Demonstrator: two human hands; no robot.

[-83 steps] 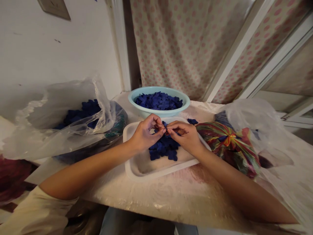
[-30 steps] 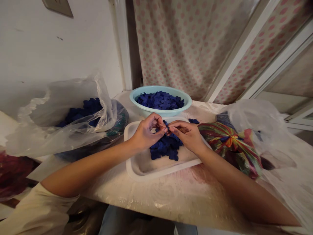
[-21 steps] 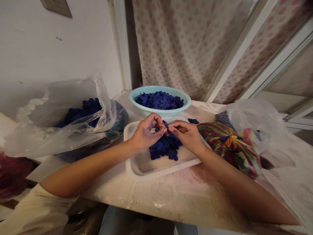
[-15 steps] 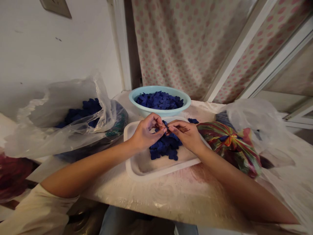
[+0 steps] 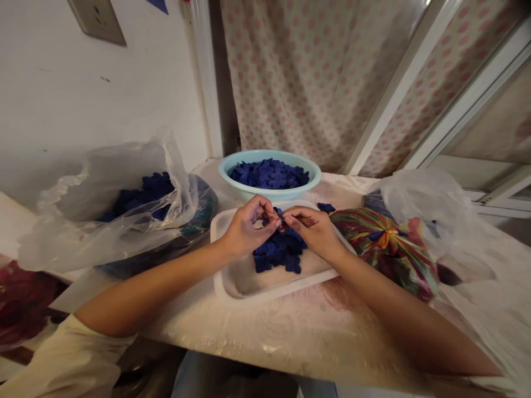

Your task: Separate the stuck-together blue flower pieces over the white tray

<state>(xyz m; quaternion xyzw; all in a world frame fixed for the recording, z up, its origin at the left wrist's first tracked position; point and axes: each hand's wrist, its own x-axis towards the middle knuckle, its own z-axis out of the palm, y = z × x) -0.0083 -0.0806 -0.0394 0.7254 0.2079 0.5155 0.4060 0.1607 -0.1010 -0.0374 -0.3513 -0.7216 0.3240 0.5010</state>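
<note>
My left hand (image 5: 249, 226) and my right hand (image 5: 311, 229) meet above a white plastic tray (image 5: 274, 290), fingertips pinched together on a small dark blue felt flower piece (image 5: 280, 216). The piece is mostly hidden by my fingers. Beneath my hands lies a heap of similar blue felt pieces (image 5: 280, 253) on the tray. Both wrists rest close to the tray's edges, and a few pieces (image 5: 326, 208) sit just past its far rim.
Behind the tray stands a pale blue bowl (image 5: 269, 190) full of blue pieces. To the left, a clear plastic bag (image 5: 103, 221) holds more of them. To the right lie a multicoloured striped bag (image 5: 385, 249) and clear plastic (image 5: 427, 204). The table's front edge is near my forearms.
My hands stay pinched together over the tray, with only small finger shifts. The whole view has tilted and shifted slightly, bringing more of the wall into the picture.
</note>
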